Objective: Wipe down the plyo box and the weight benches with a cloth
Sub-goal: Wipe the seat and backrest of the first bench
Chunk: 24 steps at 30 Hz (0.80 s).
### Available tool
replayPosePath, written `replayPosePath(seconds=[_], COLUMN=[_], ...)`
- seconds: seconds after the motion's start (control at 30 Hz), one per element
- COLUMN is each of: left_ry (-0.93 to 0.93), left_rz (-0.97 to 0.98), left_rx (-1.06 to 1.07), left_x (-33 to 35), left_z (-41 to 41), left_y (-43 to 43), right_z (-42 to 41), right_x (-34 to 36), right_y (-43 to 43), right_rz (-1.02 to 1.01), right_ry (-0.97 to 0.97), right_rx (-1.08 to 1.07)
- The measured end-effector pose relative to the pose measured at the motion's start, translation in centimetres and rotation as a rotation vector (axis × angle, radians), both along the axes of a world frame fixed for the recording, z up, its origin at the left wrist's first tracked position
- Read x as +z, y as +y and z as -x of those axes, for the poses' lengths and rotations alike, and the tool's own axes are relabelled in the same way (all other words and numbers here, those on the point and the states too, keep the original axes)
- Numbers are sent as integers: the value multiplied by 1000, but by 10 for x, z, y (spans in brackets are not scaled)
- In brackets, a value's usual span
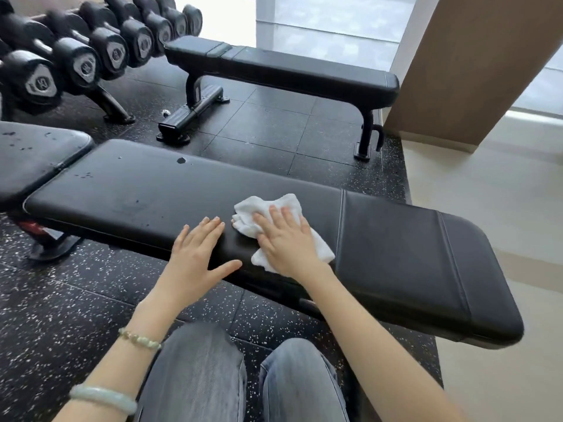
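Dumbbells (82,62) sit racked far to the left of the working hand and well beyond it. Nearer in, the left hand (195,254) lies flat on the near bench (137,190), fingers straight, thumb spread, holding nothing. It rests just beside the cloth, apparently not touching it. The cloth (265,208), white and bunched, lies on the pad under the right hand (286,242), whose straight fingers press down on it rather than curl round it. Folds stick out past the fingertips and beside the wrist. The cloth looks soft and light, so it will likely crumple or slip out from under a flat palm. Gathering it into a wad under the palm should give better control. The pad looks smooth and firm, so the cloth should glide easily. Dark spots (181,160) show on the pad left of the pressing hand and beyond it. To that hand's right runs the stitched end section. A second bench (304,74) stands well beyond. No plyo box is in view.
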<state>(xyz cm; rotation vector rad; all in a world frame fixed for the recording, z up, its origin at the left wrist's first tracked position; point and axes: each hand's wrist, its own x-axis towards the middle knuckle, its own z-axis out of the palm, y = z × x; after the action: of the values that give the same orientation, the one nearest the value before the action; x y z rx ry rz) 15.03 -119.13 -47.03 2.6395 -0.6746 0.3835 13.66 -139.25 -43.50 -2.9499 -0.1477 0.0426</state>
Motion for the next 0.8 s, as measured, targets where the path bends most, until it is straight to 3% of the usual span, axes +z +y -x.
replayPosePath(seconds=[0.3, 0.6, 0.8], left_ry=[67, 54, 2], left_rz=[-32, -77, -81], left_rx=[35, 94, 141], left_x=[0, -4, -1], left_z=[-14, -10, -9], left_y=[43, 38, 36], right_z=[-138, -13, -21], right_x=[4, 0, -8], right_y=[-3, 57, 6], right_rz=[-62, -40, 28], right_ry=[67, -13, 25], right_rx=[-151, 133, 58])
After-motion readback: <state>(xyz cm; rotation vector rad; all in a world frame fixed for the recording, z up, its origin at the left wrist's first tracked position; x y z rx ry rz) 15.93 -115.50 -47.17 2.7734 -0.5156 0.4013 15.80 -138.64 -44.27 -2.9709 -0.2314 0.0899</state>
